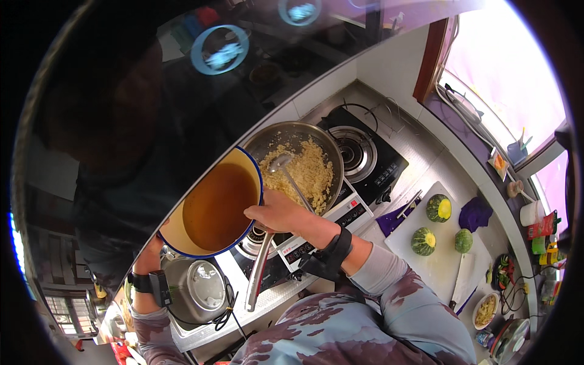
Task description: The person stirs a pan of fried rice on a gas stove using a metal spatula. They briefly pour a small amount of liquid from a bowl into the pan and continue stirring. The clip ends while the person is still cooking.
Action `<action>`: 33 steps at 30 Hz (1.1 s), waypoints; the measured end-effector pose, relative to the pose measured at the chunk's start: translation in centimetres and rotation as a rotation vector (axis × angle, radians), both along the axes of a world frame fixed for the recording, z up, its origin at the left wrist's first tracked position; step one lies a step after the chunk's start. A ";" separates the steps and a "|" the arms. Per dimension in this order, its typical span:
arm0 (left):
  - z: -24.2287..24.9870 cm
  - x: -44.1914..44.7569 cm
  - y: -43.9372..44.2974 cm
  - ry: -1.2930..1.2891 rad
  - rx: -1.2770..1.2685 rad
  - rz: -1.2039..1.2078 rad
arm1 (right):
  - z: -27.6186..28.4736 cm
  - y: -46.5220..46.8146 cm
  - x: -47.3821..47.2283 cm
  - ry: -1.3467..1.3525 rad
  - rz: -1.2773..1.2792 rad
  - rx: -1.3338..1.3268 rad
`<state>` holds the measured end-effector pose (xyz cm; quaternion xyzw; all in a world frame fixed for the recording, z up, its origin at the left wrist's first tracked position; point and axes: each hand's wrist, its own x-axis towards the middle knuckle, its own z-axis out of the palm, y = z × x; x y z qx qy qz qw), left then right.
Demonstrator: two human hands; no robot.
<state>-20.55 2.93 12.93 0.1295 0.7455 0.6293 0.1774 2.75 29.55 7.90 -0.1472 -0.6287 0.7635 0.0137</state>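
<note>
An enamel pot with a blue rim, holding brown liquid, is carried between my hands. My right hand grips its right edge, thumb over the rim. At its left edge is my left hand, partly hidden by the range hood, with fingertips at the rim. Just right of the pot stands a steel frying pan with crumbly yellow food in it. A metal ladle rests in that food, its handle running under my right wrist. The pan's long handle points toward my body.
The dark range hood overhangs the left. A gas burner lies behind the pan. Right is a white cutting board with green squashes and a cleaver. A sink with a glass lid and a black cable is at lower left.
</note>
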 end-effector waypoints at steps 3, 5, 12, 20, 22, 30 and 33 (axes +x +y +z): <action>-0.9 -1.1 -1.6 -0.094 0.065 0.024 | -0.8 -0.9 -1.0 0.166 -0.168 -0.128; -1.6 -1.3 -2.0 -0.127 0.131 0.052 | -1.2 -1.3 -1.7 0.162 -0.206 -0.271; -0.3 2.1 -0.6 -0.063 0.140 0.062 | -0.8 1.5 -3.2 0.113 -0.168 -0.213; -0.1 3.9 1.2 -0.078 0.203 0.047 | 0.5 4.9 -5.9 0.192 0.018 0.223; -0.4 3.9 1.0 -0.093 0.127 0.009 | 0.8 5.7 -5.7 0.195 0.083 0.285; -2.4 3.1 0.3 -0.082 0.124 0.005 | -1.6 9.7 3.6 -0.009 -0.019 1.707; -2.7 2.7 0.3 -0.093 0.119 0.012 | -3.6 10.3 6.5 -0.162 0.230 2.026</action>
